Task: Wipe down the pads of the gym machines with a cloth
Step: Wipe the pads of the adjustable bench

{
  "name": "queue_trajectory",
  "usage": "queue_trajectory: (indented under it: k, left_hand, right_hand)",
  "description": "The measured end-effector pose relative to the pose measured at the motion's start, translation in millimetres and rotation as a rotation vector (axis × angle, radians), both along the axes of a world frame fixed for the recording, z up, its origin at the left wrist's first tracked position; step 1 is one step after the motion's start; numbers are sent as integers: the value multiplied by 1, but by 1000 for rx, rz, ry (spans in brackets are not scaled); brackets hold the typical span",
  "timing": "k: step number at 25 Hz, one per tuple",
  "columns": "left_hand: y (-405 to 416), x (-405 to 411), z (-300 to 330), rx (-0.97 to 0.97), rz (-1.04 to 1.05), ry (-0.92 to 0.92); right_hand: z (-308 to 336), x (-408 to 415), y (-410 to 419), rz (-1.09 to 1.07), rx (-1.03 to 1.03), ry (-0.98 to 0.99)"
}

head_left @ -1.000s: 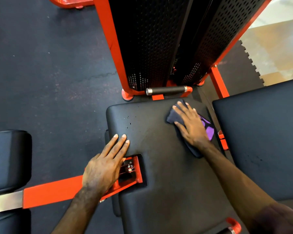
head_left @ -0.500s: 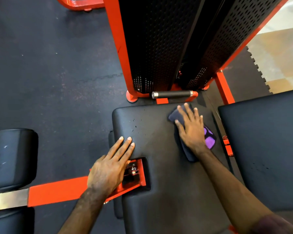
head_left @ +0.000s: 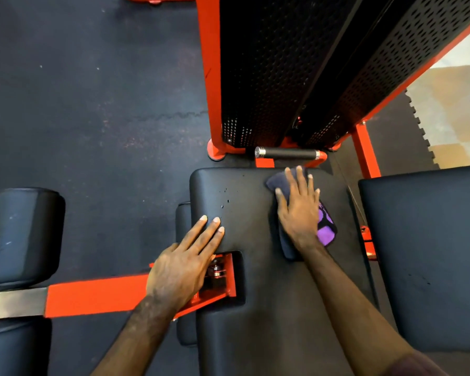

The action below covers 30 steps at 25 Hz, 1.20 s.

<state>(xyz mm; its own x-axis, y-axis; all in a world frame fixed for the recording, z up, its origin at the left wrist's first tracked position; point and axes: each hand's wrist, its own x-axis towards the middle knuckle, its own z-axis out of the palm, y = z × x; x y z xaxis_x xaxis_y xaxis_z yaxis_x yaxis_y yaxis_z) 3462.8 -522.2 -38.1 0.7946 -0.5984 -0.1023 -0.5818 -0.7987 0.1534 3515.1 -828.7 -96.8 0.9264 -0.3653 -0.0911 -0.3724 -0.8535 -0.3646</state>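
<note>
Cloth [head_left: 326, 231], one only, dark with purple patches, lies flat on the far right part of the central seat pad [head_left: 272, 299], just short of the pad's far edge and near the black handle bar [head_left: 287, 153] beyond it. Three black pads show: the central seat pad, a second pad [head_left: 429, 256] to its right, and a roller pad [head_left: 22, 234] well to its left. Two hands are in view. The right hand [head_left: 299, 210] lies on the cloth with fingers straight and spread, pressing it to the seat pad; its grip is wide, curled round nothing. The left hand [head_left: 182, 264] rests with straight fingers on the seat pad's left edge, its heel over the orange bracket [head_left: 223, 278] set in the pad's notch; that grip is wide as well. A few small droplets [head_left: 225, 198] dot the seat pad between the two hands. Since a second ago the right hand and cloth have slid toward the seat pad's far edge, the fingers now pointing more straight ahead; the left hand has stayed where it was. No containers are in view
</note>
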Motion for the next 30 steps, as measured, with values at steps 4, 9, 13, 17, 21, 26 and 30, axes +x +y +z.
queue_trajectory:
  k: [4,9,13,17,21,26,30]
  left_hand:
    - [3,1,-5,-27,-19,-38]
    - [6,0,-5,-83,26,-71]
    - [11,-6,-6,-131,261,-118]
    - [15,-19,-8,-141,481,-105]
    - [15,-22,-9,-143,509,-101]
    - [14,-19,-12,-181,532,-96]
    - [13,-17,-11,-166,559,-66]
  right_hand:
    - [14,29,64,35,-51,-33]
    - [22,-22,43,399,7,-73]
    - [27,40,79,-1,-13,1]
    - [28,11,96,431,-103,-89]
    - [26,-9,58,448,-21,-67]
    - [35,44,117,340,-116,-83]
    - [37,-17,70,878,-105,-106]
